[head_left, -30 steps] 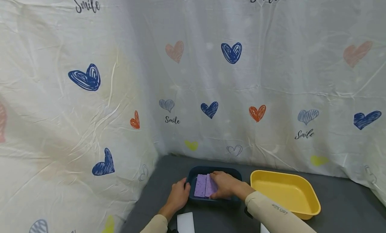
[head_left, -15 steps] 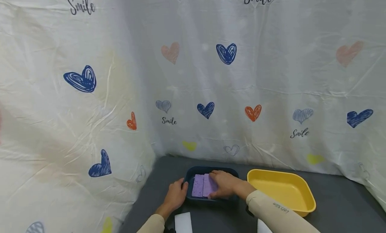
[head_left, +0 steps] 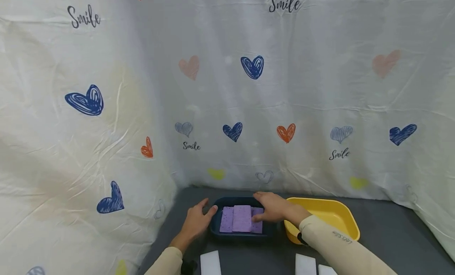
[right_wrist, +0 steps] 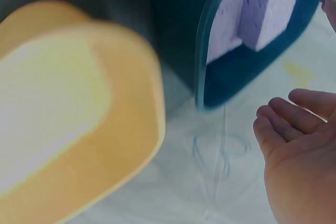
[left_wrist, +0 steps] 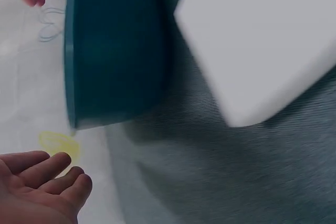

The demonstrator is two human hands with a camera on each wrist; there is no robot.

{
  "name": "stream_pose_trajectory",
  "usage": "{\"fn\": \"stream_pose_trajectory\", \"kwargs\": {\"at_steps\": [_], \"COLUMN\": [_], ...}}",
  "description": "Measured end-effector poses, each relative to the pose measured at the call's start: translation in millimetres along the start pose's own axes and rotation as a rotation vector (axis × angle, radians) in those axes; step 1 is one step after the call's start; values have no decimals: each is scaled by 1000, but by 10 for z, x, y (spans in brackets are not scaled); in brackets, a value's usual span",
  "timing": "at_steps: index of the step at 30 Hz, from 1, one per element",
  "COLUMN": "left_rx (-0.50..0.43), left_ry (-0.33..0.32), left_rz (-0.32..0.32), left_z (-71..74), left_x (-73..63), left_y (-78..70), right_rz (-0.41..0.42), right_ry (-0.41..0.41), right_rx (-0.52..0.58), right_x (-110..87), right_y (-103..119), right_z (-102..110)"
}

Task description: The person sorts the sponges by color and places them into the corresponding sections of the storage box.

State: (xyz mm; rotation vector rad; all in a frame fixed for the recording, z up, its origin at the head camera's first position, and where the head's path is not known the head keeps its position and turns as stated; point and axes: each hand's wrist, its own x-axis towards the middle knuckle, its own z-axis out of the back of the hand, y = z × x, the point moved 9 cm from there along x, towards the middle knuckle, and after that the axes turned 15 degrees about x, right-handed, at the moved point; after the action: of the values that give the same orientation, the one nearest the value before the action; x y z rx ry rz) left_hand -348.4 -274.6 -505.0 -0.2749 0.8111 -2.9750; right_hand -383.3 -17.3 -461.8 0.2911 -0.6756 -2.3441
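Note:
Purple speckled sponges lie in a dark blue tub (head_left: 236, 236) in the head view. One sponge (head_left: 242, 218) rests on top, across the left sponge (head_left: 226, 220) and the right sponge (head_left: 257, 226). My left hand (head_left: 193, 221) is beside the tub's left end, fingers spread, holding nothing; the left wrist view shows that hand (left_wrist: 44, 187) apart from the tub wall (left_wrist: 115, 51). Over the tub's right end hovers my right hand (head_left: 275, 208), its thumb near the top sponge. In the right wrist view the right hand (right_wrist: 302, 145) is empty, with relaxed fingers.
A yellow tub (head_left: 330, 211) stands right of the blue one, partly behind the right forearm. White blocks lie nearer on the grey table (head_left: 256, 255): one left block (head_left: 210, 263), one right block (head_left: 305, 264) and another (head_left: 326, 270) beside it. A heart-printed curtain hangs behind.
My right hand has let go of the sponge, which now lies on top of the others, and moved right. The left hand has released the tub's rim and drawn away left.

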Motion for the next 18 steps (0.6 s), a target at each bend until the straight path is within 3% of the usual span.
{"fn": "stream_pose_trajectory", "kwargs": {"at_steps": [10, 18], "left_rx": [24, 34], "left_ry": [-19, -12], "left_rz": [-65, -86], "left_z": [226, 292], "left_x": [120, 151], "left_y": [-274, -436], "right_rz": [-48, -102], "right_ry": [-57, -98], "right_rx": [64, 47], "right_x": [-532, -1018], "right_y": [-334, -743], "right_z": [643, 977]}}
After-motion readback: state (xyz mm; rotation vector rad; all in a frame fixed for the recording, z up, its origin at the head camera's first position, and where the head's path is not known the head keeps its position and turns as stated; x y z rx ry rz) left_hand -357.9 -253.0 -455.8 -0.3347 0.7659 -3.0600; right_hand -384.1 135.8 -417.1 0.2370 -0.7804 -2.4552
